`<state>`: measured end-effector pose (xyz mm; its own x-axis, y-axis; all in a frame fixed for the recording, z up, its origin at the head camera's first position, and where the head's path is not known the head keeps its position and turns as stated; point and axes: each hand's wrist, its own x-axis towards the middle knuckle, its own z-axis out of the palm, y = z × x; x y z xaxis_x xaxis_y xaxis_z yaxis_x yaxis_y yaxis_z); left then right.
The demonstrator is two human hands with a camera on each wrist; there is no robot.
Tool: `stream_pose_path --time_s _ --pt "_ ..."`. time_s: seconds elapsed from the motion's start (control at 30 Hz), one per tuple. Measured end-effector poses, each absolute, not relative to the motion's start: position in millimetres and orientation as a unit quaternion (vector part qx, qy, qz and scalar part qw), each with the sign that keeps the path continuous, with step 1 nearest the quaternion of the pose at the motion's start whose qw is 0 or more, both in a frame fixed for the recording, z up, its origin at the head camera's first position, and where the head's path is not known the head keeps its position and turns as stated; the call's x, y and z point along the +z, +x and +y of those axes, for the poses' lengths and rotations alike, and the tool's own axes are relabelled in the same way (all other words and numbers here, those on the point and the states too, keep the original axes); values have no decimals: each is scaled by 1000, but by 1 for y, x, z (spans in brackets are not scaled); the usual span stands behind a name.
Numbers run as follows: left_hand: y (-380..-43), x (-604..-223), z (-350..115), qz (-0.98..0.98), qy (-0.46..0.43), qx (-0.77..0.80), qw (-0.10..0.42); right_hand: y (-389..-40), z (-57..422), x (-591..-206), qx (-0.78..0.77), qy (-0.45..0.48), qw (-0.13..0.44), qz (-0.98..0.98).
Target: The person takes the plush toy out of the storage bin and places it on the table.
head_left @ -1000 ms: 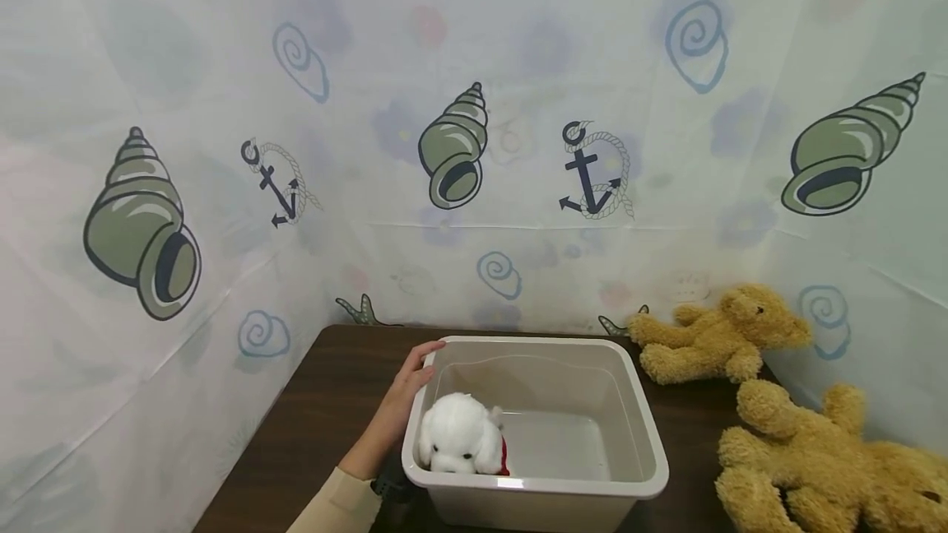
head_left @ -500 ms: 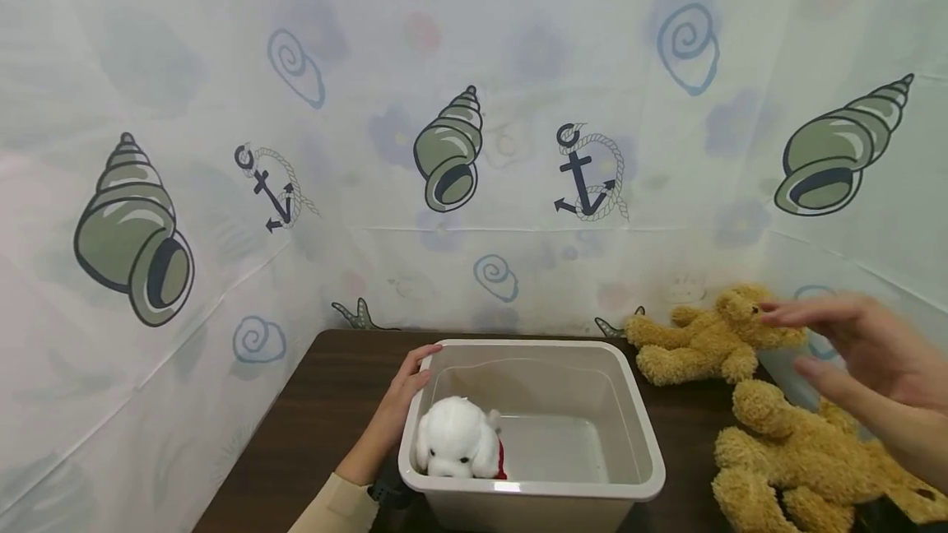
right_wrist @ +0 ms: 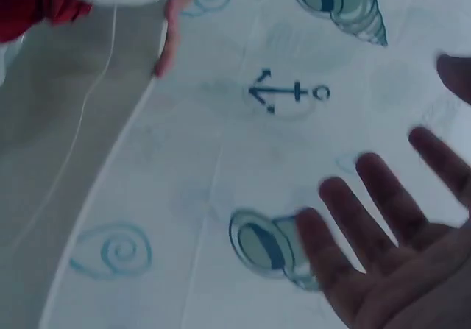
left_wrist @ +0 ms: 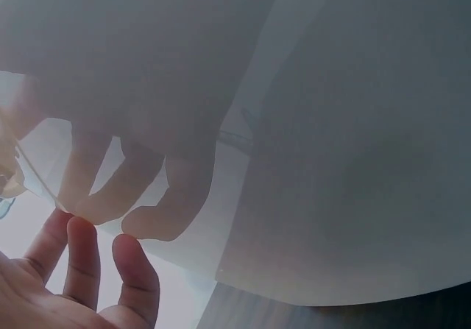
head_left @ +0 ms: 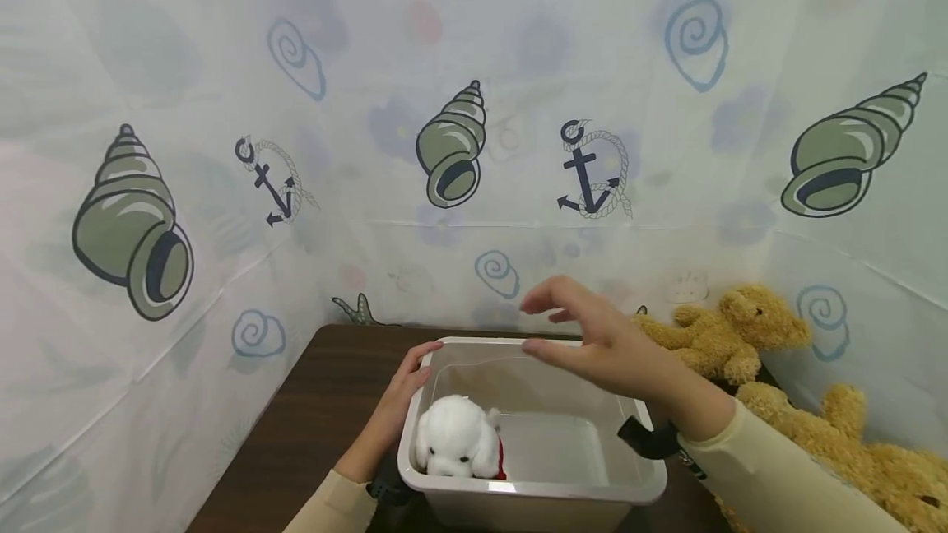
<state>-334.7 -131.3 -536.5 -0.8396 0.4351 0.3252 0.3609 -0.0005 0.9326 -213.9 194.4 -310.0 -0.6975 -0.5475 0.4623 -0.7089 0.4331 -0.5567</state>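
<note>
In the head view, a white plush dog (head_left: 453,434) with a bit of red on its body sits at the left end of a light grey plastic bin (head_left: 536,488). My left hand (head_left: 400,391) rests on the bin's left rim. In the left wrist view its fingertips (left_wrist: 136,259) touch the bin's glossy outer wall, which mirrors them. Above the bin's right half hovers my right hand (head_left: 603,344), fingers spread apart from the thumb, holding nothing. The right wrist view shows its fingers (right_wrist: 375,215) loosely extended, and part of the dog's red cloth (right_wrist: 29,9).
Two tan teddy bears lie at the right: one bear (head_left: 729,331) at the back corner, another bear (head_left: 852,459) nearer, partly behind my right sleeve. The bin stands on a dark brown table (head_left: 296,434). Patterned curtains (head_left: 518,48) hang around the table's back and sides.
My right hand has come into view from the right, over the teddy bears, and moved left to above the bin. My left hand, the bin and the plush dog have stayed put.
</note>
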Motion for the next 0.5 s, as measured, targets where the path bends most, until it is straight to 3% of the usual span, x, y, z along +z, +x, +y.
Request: stream_pose_path --time_s 0.3,0.5 --pt "-330 -537 -134 697 272 662 49 -220 121 -336 304 391 -66 -866" --pt "-332 -536 -133 709 265 652 49 -233 110 -355 188 424 -82 -882"
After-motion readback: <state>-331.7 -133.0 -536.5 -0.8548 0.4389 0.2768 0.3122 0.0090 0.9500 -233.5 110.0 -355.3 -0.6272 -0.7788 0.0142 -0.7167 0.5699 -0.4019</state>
